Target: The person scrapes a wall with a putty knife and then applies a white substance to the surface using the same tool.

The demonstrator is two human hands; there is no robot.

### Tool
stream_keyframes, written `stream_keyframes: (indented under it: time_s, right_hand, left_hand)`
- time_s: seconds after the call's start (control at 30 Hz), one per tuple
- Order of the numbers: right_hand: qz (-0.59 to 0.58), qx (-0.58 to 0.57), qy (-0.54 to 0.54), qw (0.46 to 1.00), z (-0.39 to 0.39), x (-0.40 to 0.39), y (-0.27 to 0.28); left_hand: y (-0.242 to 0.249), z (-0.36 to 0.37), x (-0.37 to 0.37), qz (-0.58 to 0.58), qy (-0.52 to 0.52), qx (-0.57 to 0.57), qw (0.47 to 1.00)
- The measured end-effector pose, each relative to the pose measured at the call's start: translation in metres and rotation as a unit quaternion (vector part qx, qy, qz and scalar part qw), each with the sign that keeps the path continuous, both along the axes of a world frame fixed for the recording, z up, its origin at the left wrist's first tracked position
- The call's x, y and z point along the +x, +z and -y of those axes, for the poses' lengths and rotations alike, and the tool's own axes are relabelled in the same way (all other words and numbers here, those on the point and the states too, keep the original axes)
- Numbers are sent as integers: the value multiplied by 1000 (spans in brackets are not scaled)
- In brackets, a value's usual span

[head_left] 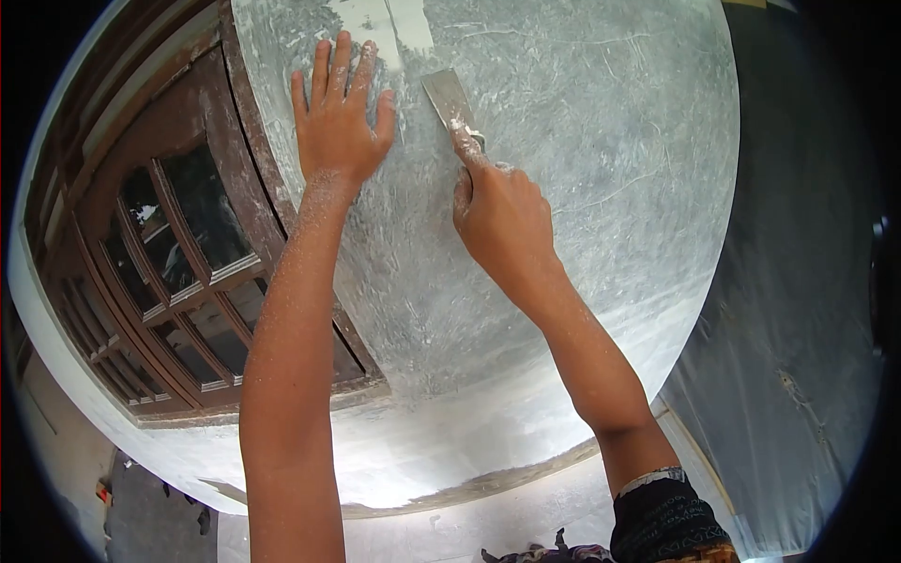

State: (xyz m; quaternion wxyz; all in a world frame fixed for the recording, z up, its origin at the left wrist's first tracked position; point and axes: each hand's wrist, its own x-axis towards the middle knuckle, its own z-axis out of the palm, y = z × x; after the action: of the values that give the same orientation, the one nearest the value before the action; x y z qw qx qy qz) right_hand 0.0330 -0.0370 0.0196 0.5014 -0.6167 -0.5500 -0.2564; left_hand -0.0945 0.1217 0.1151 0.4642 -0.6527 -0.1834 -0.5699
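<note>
Scraping knife [450, 101] in right hand [502, 216] (window frame [246, 122] leftward).

The putty knife [451, 103] handle is hidden inside the right hand [502, 216]; the wall [582, 188] runs off the top edge.

Grey plastered wall [563, 141]: white putty patch [375, 23] at top.

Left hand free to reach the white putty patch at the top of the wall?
Probably yes. The left hand lies flat on the grey plastered wall, fingertips right at the white putty patch, nothing between. The right hand holds the metal putty knife off to the side.
</note>
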Motion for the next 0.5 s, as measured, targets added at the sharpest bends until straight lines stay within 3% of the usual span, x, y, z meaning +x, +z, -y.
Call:
stream_keyframes:
  time_s: [0.23,0.43,0.5]
  right_hand:
    - [-1,2,15,1000,-5,1,26]
    - [-5,-3,7,1000,2,1,2]
    - [-2,6,4,1000,-1,1,17]
  left_hand:
    - [1,-1,-1,1,-4,-2,1000]
    - [0,-3,-2,3,-7,1,1000]
    - [1,-4,0,3,-13,2,1000]
